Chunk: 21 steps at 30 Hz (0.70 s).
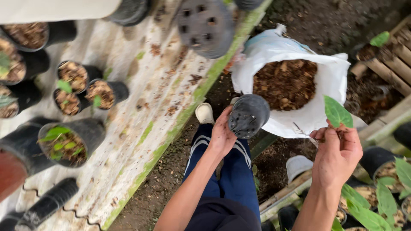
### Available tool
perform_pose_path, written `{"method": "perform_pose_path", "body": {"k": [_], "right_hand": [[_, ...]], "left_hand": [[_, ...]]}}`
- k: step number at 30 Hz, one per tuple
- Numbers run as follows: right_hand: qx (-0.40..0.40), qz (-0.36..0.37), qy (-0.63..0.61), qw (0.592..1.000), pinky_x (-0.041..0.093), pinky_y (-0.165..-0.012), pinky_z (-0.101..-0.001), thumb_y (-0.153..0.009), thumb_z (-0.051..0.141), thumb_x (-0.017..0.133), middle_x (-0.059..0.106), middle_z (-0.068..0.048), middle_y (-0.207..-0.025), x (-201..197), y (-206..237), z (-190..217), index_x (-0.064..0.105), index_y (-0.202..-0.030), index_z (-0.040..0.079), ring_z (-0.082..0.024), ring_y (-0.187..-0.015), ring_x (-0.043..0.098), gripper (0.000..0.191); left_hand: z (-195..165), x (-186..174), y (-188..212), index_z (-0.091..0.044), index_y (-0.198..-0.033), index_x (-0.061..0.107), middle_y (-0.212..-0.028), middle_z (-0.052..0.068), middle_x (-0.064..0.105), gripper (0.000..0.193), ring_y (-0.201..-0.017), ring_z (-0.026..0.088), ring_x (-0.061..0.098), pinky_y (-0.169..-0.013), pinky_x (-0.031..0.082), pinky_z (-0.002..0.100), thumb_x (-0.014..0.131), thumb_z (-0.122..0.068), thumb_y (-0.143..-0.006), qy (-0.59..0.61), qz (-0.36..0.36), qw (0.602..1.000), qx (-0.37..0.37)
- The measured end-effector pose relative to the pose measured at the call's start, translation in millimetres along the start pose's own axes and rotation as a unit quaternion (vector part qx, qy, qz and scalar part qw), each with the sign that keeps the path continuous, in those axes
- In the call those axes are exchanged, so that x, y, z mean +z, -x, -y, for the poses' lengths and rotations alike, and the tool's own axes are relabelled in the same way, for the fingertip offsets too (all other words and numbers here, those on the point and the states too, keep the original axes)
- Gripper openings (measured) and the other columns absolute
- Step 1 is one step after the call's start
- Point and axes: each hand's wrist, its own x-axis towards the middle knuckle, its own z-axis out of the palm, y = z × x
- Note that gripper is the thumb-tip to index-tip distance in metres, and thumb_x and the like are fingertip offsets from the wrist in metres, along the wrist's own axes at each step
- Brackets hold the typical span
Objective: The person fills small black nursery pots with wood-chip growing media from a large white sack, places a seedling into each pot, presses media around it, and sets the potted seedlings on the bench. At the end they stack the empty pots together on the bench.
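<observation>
Black plastic pots (81,87) of bark mix and small green seedlings are sitting on the corrugated sheet (141,124), far left of the white sack (295,77). Your left hand (222,134) is gripping an empty black pot (248,115) just before the sack; keep its mouth tilted toward the brown bark inside. Right of the sack, your right hand (336,156) is pinching a leafy seedling (338,113); hold it gently by the stem.

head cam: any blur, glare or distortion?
Head view: soft, even daylight with no hard shadows; the pale corrugated sheet looks slightly washed out; the perforated black plastic pot at the top edge is blurred; the left hand holding a small black pot and the right hand with the green-leafed seedling are sharp.
</observation>
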Motion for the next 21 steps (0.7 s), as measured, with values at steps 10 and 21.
{"method": "perform_pose_path", "body": {"k": [10,21], "right_hand": [[0.082,0.229,0.084,0.966,0.059,-0.088,-0.0341,-0.102,-0.004,0.062,0.070,-0.008,-0.112,211.6,64.0,-47.8,0.064,-0.123,-0.005,-0.020,-0.094,0.072,0.022],[0.132,0.488,0.093,0.858,0.059,-0.092,-0.0293,-0.096,-0.003,0.070,0.074,-0.011,-0.117,453.9,232.5,-90.1,0.067,-0.128,-0.008,-0.014,-0.100,0.071,0.033]], "left_hand": [[-136.4,-154.1,118.7,-0.013,-0.151,0.034,-0.139,0.012,0.059,0.046,-0.122,0.025,0.062,-0.106,0.052,0.042,0.035,-0.029,-0.107,0.032,-0.246,0.949,0.197],[-162.2,-270.9,161.6,-0.004,-0.153,0.042,-0.117,0.008,0.061,0.047,-0.106,0.020,0.059,-0.096,0.051,0.038,0.045,-0.012,-0.107,0.123,-0.261,0.905,0.313]]}}
